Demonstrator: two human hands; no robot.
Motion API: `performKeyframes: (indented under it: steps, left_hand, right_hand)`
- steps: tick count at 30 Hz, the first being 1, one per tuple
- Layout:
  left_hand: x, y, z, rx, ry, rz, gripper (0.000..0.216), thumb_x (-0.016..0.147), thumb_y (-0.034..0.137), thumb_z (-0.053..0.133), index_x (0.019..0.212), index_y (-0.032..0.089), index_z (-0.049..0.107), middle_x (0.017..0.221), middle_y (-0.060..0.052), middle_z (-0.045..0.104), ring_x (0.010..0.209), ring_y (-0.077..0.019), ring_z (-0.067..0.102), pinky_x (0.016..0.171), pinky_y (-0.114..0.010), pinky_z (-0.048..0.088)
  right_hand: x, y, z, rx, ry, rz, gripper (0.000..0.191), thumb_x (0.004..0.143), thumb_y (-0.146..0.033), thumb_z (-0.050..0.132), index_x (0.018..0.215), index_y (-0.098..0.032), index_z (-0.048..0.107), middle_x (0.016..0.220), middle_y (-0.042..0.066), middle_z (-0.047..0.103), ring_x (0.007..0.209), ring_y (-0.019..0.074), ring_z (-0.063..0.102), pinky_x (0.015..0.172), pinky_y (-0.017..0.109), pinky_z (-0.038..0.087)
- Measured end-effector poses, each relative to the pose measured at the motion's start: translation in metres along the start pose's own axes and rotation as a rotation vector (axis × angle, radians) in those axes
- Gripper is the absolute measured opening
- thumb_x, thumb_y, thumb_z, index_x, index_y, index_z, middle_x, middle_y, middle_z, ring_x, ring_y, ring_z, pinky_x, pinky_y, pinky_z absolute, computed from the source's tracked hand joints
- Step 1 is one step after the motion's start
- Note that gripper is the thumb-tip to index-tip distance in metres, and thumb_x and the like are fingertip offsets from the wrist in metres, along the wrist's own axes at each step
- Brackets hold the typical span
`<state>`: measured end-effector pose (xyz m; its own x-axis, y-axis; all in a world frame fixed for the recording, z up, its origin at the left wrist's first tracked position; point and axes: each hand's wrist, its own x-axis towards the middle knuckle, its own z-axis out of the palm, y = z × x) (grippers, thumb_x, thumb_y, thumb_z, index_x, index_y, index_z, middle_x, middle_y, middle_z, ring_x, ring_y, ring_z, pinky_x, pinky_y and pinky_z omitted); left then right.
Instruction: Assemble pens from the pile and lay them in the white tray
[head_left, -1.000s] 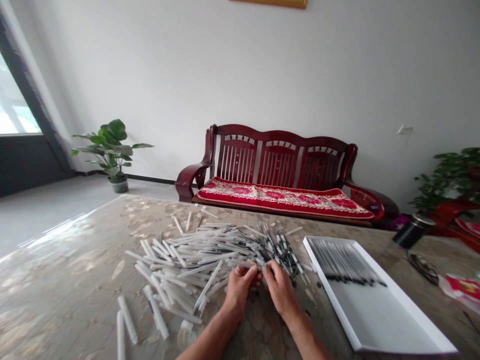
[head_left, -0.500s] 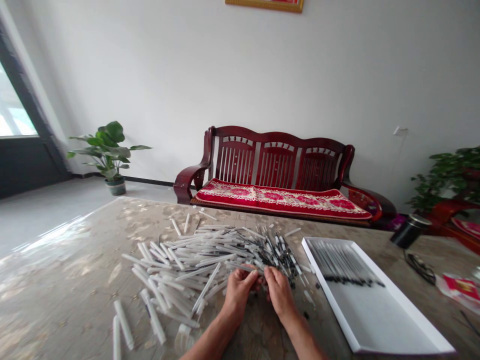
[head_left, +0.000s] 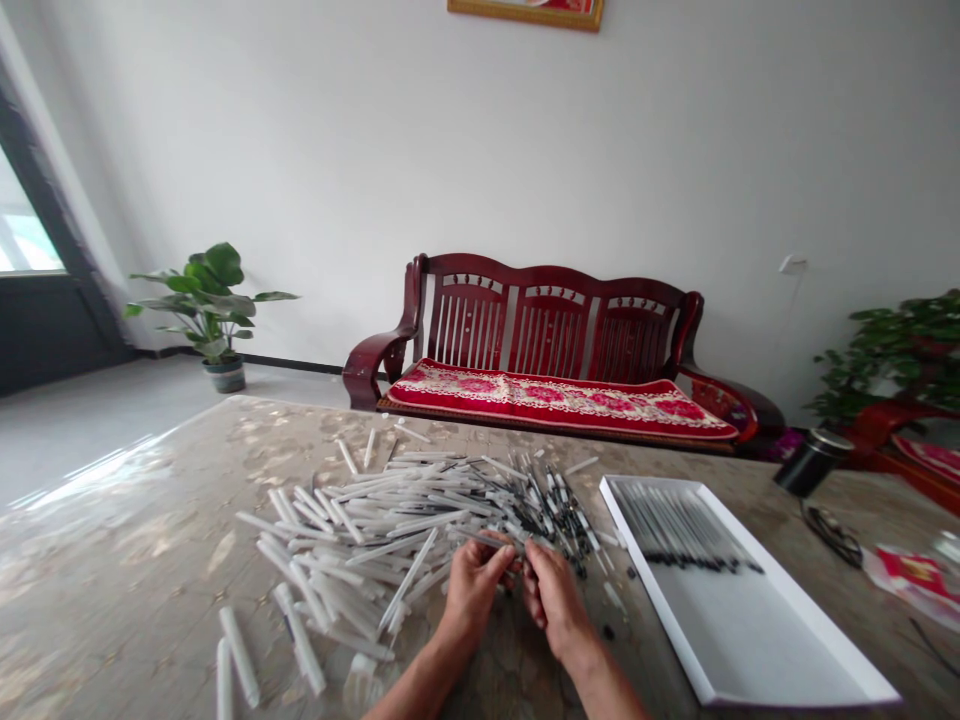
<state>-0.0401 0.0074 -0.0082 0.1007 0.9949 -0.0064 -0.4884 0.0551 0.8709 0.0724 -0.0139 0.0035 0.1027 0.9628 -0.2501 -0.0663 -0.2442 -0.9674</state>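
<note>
My left hand point(head_left: 475, 582) is closed in a pinch around a slim translucent pen point(head_left: 487, 540), which points toward my right hand. My right hand point(head_left: 553, 592) has its thumb and fingers pressed together at the pen's right end; the small part between those fingertips is hidden. Just beyond and left of my hands lies a heap of whitish pen barrels point(head_left: 360, 530). Pen parts with black ends point(head_left: 559, 500) are scattered behind my right hand. To the right, a shallow white box point(head_left: 772, 640) holds a row of clear pens point(head_left: 682, 515) with black ends.
The patterned table point(head_left: 135, 600) carries a black cylinder point(head_left: 814, 462), a dark cable point(head_left: 832, 535) and a red-and-white packet point(head_left: 911, 575) at the right. A small clear object point(head_left: 360, 680) lies near the front. Behind the table stands a red wooden bench point(head_left: 555, 330).
My right hand has turned slightly, with its fingers curled more beneath. Both hands stay close together at the pen. The whole view has shifted a little.
</note>
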Motion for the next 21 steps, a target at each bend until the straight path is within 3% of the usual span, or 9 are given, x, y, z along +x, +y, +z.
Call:
performKeyframes:
  steps: [5,7,10,12,14,16,18,21]
  left_hand:
    - [-0.003,0.006,0.001,-0.055,-0.098,-0.223,0.045,0.057,0.049,0.086,0.079,0.014,0.069,0.063,-0.001,0.068,0.049,-0.0084,0.056,0.044,-0.017,0.041]
    - [-0.003,0.008,0.000,-0.087,-0.136,-0.389,0.048,0.066,0.059,0.076,0.078,0.013,0.069,0.059,-0.001,0.066,0.041,-0.0057,0.049,0.036,-0.015,0.030]
    - [-0.006,0.010,-0.002,-0.113,-0.291,-0.598,0.059,0.074,0.069,0.061,0.073,0.011,0.069,0.046,0.002,0.055,0.030,-0.0029,0.033,0.032,-0.017,0.013]
    - [-0.008,0.010,-0.004,-0.112,-0.385,-0.619,0.054,0.072,0.065,0.067,0.072,0.011,0.069,0.042,0.004,0.051,0.030,-0.0020,0.029,0.033,-0.018,0.012]
    - [-0.010,0.009,-0.004,-0.109,-0.390,-0.581,0.045,0.067,0.057,0.076,0.070,0.012,0.069,0.042,0.005,0.050,0.031,-0.0020,0.031,0.033,-0.017,0.015]
    - [-0.009,0.007,-0.003,-0.140,-0.313,-0.532,0.042,0.064,0.052,0.082,0.069,0.013,0.068,0.047,0.003,0.056,0.035,-0.0024,0.038,0.034,-0.015,0.023]
    - [-0.007,0.006,-0.002,-0.195,-0.206,-0.479,0.039,0.062,0.047,0.085,0.071,0.013,0.067,0.057,0.001,0.063,0.042,-0.0033,0.048,0.038,-0.013,0.033]
    - [-0.002,0.007,-0.001,-0.252,-0.063,-0.407,0.033,0.061,0.036,0.088,0.075,0.014,0.066,0.067,0.000,0.067,0.051,-0.0050,0.057,0.047,-0.013,0.045]
  right_hand:
    - [0.008,-0.011,-0.020,0.032,-0.036,-0.057,0.051,0.073,-0.069,0.051,0.052,-0.023,0.039,0.039,-0.010,0.033,0.030,0.0048,0.025,0.032,0.019,0.015]
    - [0.012,-0.017,-0.028,-0.029,-0.057,-0.103,0.048,0.077,-0.062,0.050,0.051,-0.023,0.039,0.039,-0.010,0.033,0.032,0.0052,0.026,0.033,0.020,0.017]
    - [0.017,-0.020,-0.034,-0.203,-0.104,-0.158,0.042,0.079,-0.054,0.050,0.052,-0.023,0.040,0.042,-0.009,0.035,0.035,0.0065,0.028,0.036,0.021,0.021]
    - [0.021,-0.017,-0.036,-0.276,-0.128,-0.156,0.041,0.080,-0.054,0.049,0.054,-0.023,0.041,0.044,-0.009,0.036,0.036,0.0077,0.030,0.037,0.022,0.024]
    - [0.026,-0.013,-0.040,-0.353,-0.113,-0.153,0.039,0.084,-0.055,0.045,0.060,-0.023,0.047,0.048,-0.007,0.042,0.038,0.0100,0.037,0.040,0.023,0.028]
    - [0.032,-0.010,-0.050,-0.530,-0.001,-0.217,0.034,0.088,-0.049,0.041,0.073,-0.022,0.055,0.058,-0.003,0.055,0.050,0.0140,0.052,0.048,0.024,0.037]
    - [0.038,-0.010,-0.067,-0.797,0.214,-0.326,0.022,0.089,-0.036,0.044,0.087,-0.021,0.061,0.080,0.003,0.067,0.075,0.0182,0.064,0.063,0.025,0.044]
    - [0.042,-0.012,-0.095,-1.177,0.461,-0.351,0.021,0.088,-0.022,0.050,0.105,-0.019,0.062,0.108,0.010,0.068,0.098,0.0216,0.065,0.076,0.026,0.044]
